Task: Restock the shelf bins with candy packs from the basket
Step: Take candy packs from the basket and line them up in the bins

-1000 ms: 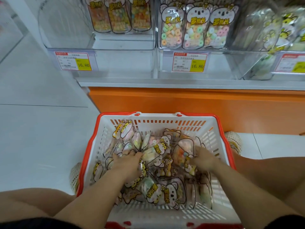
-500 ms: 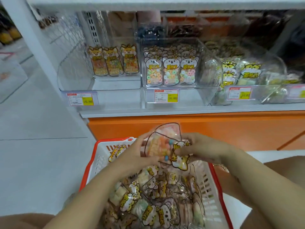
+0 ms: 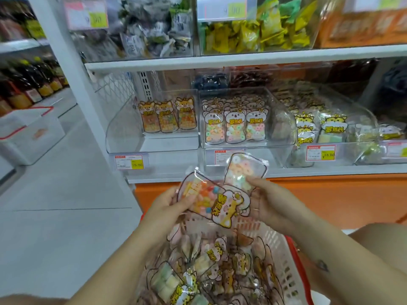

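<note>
Head view, near to far.

- **Nearest:** basket [image 3: 284,267], below both grips and closer to the body. It is heaped with loose candy packs [image 3: 209,260]. Many remain, so I judge the restock well short of done.
- **Left grip** [image 3: 167,205]: clamped on one end of a fox pack [image 3: 211,201], thumb over the clear window, fingers underneath. The pack lies tilted, with its printed head end pointing toward the right grip.
- **Right grip** [image 3: 266,203]: clamped on a ring-candy pack [image 3: 242,172], thumb pressed on its lower face. The pack stands up and away from the palm, and its lower part sits behind the fox pack's head end. Whether this palm also touches the fox pack I cannot tell.
- **Pose:** both forearms reach forward over the basket's far edge, wrists turned inward, palms roughly facing each other.
- **Step in hand (judgement):** two packs are lifted out and being sorted by type. Neither is binned yet.
- **Beyond the left grip, up and ahead:** left bin [image 3: 119,128], with a row of fox packs [image 3: 166,117] standing at its back.
- **Beyond the right grip, straight ahead:** middle bin [image 3: 284,126], holding ring-candy packs in koala print [image 3: 234,126], several rows deep.
- **Next move calls for:**
  - Draw the grips apart so the overlapping packs separate.
  - Carry each pack over the front lip of the bin that matches it.
  - Stand it upright in front of the existing row.
- **Risk:** the film looks slick, so a pack held by one end may slip.
</note>
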`<move>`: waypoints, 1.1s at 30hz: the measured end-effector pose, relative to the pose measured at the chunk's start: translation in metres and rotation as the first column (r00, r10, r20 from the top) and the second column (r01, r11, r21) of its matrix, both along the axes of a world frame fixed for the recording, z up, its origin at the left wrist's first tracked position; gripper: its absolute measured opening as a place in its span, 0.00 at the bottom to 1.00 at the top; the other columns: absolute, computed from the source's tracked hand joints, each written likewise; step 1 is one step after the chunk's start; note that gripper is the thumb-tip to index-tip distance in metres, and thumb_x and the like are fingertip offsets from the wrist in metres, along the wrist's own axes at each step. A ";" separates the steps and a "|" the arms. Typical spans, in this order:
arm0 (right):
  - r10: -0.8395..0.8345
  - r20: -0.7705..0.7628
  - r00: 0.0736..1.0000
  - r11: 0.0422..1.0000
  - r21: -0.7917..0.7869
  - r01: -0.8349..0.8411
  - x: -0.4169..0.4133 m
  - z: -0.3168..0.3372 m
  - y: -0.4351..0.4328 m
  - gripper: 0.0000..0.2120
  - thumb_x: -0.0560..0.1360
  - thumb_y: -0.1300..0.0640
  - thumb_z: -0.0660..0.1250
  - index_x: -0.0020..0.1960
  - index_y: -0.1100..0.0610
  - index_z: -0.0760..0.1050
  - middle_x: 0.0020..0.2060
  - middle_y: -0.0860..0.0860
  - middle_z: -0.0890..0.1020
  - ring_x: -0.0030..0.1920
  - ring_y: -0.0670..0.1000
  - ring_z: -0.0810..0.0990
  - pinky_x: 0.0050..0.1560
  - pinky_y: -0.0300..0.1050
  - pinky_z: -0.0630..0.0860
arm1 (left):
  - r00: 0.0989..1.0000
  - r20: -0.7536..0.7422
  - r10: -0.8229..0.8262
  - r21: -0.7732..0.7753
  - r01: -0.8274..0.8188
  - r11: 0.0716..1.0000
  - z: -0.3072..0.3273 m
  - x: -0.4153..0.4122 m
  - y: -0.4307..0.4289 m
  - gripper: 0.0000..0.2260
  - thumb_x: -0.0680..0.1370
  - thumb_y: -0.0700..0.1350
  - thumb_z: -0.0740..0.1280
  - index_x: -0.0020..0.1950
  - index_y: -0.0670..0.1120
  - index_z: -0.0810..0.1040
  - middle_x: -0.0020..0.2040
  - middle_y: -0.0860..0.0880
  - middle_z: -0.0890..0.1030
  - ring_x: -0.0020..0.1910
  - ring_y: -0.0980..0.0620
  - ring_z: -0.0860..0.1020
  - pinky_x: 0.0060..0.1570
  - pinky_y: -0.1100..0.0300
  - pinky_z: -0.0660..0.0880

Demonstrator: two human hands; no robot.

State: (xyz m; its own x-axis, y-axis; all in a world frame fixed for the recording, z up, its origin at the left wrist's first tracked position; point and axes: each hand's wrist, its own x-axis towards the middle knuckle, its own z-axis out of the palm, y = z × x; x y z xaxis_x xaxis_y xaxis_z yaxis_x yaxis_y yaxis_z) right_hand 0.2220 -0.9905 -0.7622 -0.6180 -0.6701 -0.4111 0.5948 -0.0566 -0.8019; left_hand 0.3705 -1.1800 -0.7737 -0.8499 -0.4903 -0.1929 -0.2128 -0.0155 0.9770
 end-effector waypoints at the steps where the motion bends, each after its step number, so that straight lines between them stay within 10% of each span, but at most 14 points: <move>1: -0.087 -0.022 0.996 0.996 0.002 0.087 -0.005 -0.001 0.002 0.09 0.80 0.56 0.65 0.57 0.60 0.75 0.36 0.53 0.76 0.34 0.53 0.77 0.35 0.47 0.81 | 0.996 -0.017 0.086 0.087 -0.084 0.993 0.002 0.001 -0.007 0.03 0.81 0.42 0.66 0.50 0.46 0.80 0.41 0.50 0.86 0.38 0.55 0.84 0.38 0.63 0.77; 8: -0.157 -0.466 0.871 0.956 0.148 0.252 0.002 0.001 0.003 0.09 0.81 0.51 0.64 0.44 0.54 0.75 0.29 0.45 0.74 0.28 0.43 0.70 0.35 0.40 0.64 | 0.973 -0.037 0.230 0.452 -0.189 0.872 0.010 0.007 -0.015 0.05 0.79 0.33 0.66 0.50 0.41 0.74 0.41 0.45 0.86 0.41 0.49 0.86 0.49 0.50 0.83; 12: -0.148 -0.863 0.483 0.935 0.036 0.352 0.020 0.013 0.004 0.07 0.80 0.53 0.66 0.54 0.50 0.81 0.40 0.35 0.82 0.39 0.37 0.78 0.43 0.40 0.73 | 0.990 -0.106 0.091 0.556 -0.017 0.831 0.016 0.008 0.000 0.23 0.74 0.32 0.68 0.67 0.45 0.71 0.59 0.37 0.83 0.52 0.40 0.85 0.51 0.45 0.83; 15: 0.000 -0.994 0.106 0.954 0.031 0.297 0.021 0.007 0.004 0.27 0.72 0.73 0.66 0.63 0.48 0.80 0.65 0.39 0.78 0.65 0.36 0.74 0.64 0.37 0.72 | 0.989 -0.140 0.048 0.662 0.058 0.747 0.025 0.005 0.009 0.20 0.76 0.31 0.63 0.67 0.40 0.71 0.59 0.34 0.82 0.52 0.38 0.84 0.48 0.44 0.83; 17: 0.099 -0.995 0.022 0.964 0.102 0.247 0.022 -0.002 0.001 0.39 0.65 0.80 0.65 0.65 0.45 0.79 0.70 0.38 0.73 0.70 0.36 0.68 0.67 0.37 0.70 | 0.987 -0.159 0.031 0.717 0.094 0.690 0.030 0.003 0.013 0.23 0.73 0.31 0.61 0.68 0.36 0.72 0.60 0.33 0.81 0.50 0.39 0.85 0.46 0.45 0.83; 23: 0.136 -0.983 0.120 0.978 0.152 0.141 0.032 0.004 -0.010 0.32 0.78 0.75 0.58 0.68 0.43 0.74 0.71 0.34 0.66 0.70 0.27 0.60 0.66 0.22 0.57 | 0.976 -0.215 -0.013 0.706 0.165 0.689 0.042 -0.004 0.018 0.20 0.75 0.35 0.68 0.67 0.38 0.76 0.62 0.35 0.81 0.58 0.37 0.82 0.50 0.45 0.81; 26: 0.110 -0.919 0.379 0.994 0.110 -0.020 0.037 0.018 -0.014 0.28 0.79 0.76 0.55 0.66 0.48 0.75 0.70 0.37 0.69 0.67 0.26 0.64 0.65 0.22 0.59 | 0.973 -0.216 0.079 0.643 0.080 0.762 0.045 -0.015 0.024 0.20 0.74 0.33 0.68 0.66 0.35 0.76 0.58 0.35 0.83 0.56 0.37 0.83 0.50 0.46 0.83; 33: -0.177 -0.695 0.697 0.977 -0.041 0.207 -0.002 0.060 -0.017 0.19 0.79 0.59 0.67 0.67 0.43 0.71 0.64 0.42 0.77 0.53 0.49 0.84 0.53 0.42 0.81 | 0.970 -0.217 0.111 0.439 -0.005 0.898 0.059 -0.035 0.006 0.16 0.75 0.30 0.68 0.62 0.42 0.79 0.54 0.41 0.86 0.53 0.43 0.85 0.52 0.46 0.82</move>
State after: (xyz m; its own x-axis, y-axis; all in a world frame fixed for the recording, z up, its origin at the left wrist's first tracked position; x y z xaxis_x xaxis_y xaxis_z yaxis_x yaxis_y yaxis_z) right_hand 0.2196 -1.0077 -0.7024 -0.8517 -0.4984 0.1620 -0.1478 -0.0681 -0.9867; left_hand 0.3356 -1.1739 -0.7144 -0.8690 -0.4529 -0.1992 0.0318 -0.4528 0.8910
